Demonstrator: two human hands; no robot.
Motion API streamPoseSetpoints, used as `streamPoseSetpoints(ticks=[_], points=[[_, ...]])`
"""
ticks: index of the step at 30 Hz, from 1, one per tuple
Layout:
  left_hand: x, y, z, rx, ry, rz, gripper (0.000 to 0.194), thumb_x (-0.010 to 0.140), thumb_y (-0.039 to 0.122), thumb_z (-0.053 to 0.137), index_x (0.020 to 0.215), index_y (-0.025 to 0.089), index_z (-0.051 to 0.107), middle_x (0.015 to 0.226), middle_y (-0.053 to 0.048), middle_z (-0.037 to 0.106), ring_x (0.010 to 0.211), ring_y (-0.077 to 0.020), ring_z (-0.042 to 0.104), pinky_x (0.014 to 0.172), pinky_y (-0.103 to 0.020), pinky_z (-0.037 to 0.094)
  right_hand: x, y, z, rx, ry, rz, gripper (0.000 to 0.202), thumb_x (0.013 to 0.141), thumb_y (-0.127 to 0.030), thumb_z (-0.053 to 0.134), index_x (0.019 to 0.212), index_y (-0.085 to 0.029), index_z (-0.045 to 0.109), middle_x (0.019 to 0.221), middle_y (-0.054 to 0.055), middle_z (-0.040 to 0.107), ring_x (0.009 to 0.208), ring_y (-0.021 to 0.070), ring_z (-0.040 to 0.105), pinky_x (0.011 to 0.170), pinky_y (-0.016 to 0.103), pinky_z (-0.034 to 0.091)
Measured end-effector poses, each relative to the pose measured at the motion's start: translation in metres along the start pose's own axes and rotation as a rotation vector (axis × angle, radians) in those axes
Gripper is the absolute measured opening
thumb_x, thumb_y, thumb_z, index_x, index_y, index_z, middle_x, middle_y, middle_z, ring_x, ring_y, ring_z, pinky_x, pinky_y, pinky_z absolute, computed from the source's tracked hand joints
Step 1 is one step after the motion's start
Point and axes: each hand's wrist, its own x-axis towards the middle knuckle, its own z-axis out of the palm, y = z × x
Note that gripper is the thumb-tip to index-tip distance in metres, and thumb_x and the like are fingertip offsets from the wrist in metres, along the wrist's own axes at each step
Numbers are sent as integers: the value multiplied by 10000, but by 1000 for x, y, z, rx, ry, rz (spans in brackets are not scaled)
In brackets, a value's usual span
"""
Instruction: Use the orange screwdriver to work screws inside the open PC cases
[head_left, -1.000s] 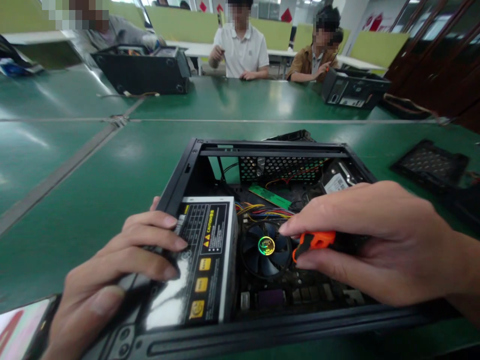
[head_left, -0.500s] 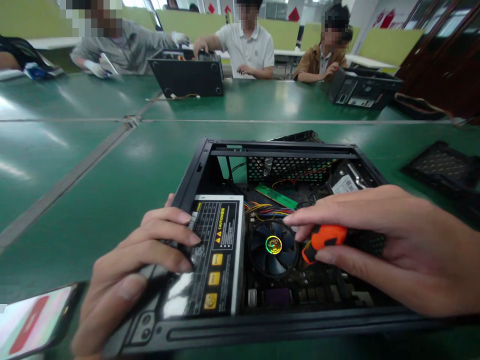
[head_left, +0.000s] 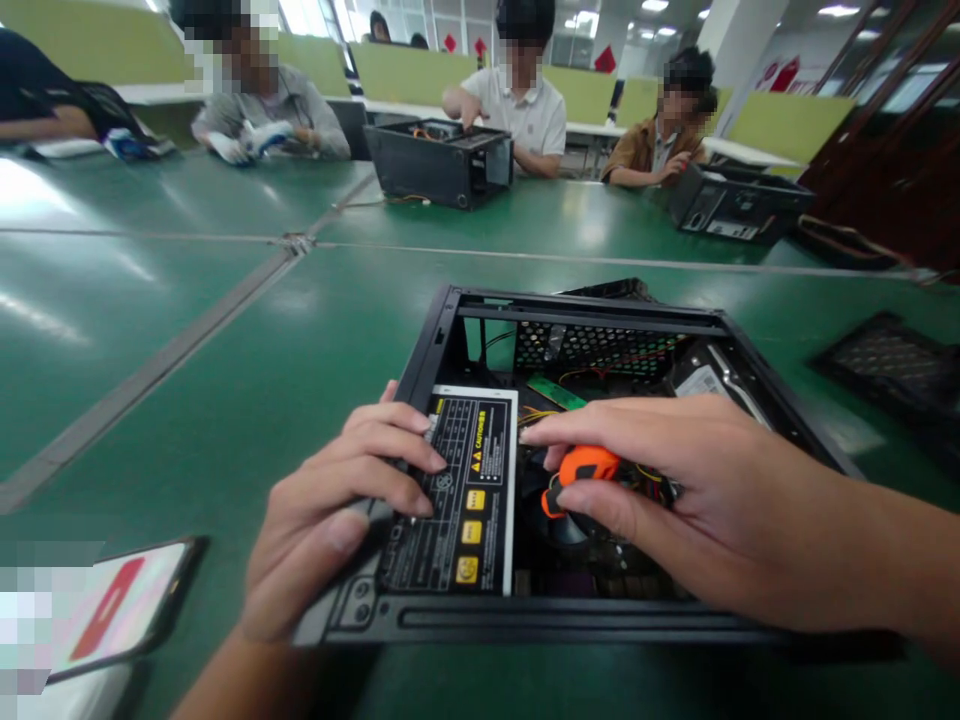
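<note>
Head view: open computer case on a green table; right hand pinching an orange-and-black tool over the fan inside; left hand across the case's left edge, touching the power supply, cannot tell if gripping

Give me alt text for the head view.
The right hand holds an orange tool at an open computer case; the left hand rests on the case and its power supply. Across the green table are people and two more cases.
</note>
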Motion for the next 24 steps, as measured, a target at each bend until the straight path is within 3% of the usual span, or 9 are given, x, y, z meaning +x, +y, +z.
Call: streamPoseSetpoints(ticks=[3, 8, 12, 14, 17, 20, 24], points=[[-1, -4, -1, -92, -60, 83, 275, 928, 410, 445, 919, 291, 693, 1022, -6, 717, 1119, -242, 557, 1176, -403, 302, -1, 4, 3, -13, 28, -16, 302, 956, -228, 586, 1249, -164, 625, 1183, 45, 726, 1058, 142, 682, 908, 223, 515], [-2, -8, -3, -90, -110, 84, 273, 937, 400, 440, 954, 285, 687, 1062, -8, 706, 1149, -254, 542, 1191, -409, 270, -1, 2, 6, 30, -11, -104, 311, 941, -323, 636, 1214, -175, 644, 1031, 33, 757, 893, 146, 703, 813, 240, 537], [-2, -7, -2, -93, -85, 86, 278, 936, 394, 437, 949, 282, 691, 1046, -16, 713, 1142, -258, 554, 1189, -437, 272, -1, -7, 0, 61, -116, -59, 324, 976, -177, 529, 1293, -216, 584, 1204, 37, 705, 1055, 145, 665, 921, 257, 510], [-2, -6, -1, -89, -71, 77, 286, 935, 397, 435, 930, 280, 696, 1033, -23, 718, 1134, -264, 561, 1176, -456, 290, 1, -8, -5, 47, -136, 10, 318, 961, -149, 531, 1263, -232, 587, 1202, 26, 701, 1054, 147, 665, 894, 247, 513], [-3, -5, 0, -99, -55, 70, 286, 936, 392, 437, 912, 274, 697, 1024, -26, 718, 1126, -264, 563, 1170, -465, 296, 9, -3, -11, -20, -13, 121, 210, 953, -198, 557, 1152, -230, 617, 1101, 26, 723, 944, 166, 684, 788, 251, 518], [-4, -6, 2, -117, -39, 77, 282, 935, 390, 441, 909, 267, 693, 1025, -30, 712, 1130, -260, 554, 1168, -462, 294, 21, 6, -11, -98, 128, 181, 168, 964, -209, 529, 1113, -211, 608, 1063, 40, 719, 918, 184, 670, 782, 279, 502], [-2, -5, 5, -130, -17, 74, 280, 929, 389, 452, 893, 257, 696, 1009, -36, 715, 1111, -261, 563, 1164, -470, 293, 30, 13, -3, -111, 93, 149, 170, 966, -180, 506, 1114, -191, 591, 1065, 44, 710, 947, 180, 652, 816, 285, 481]])
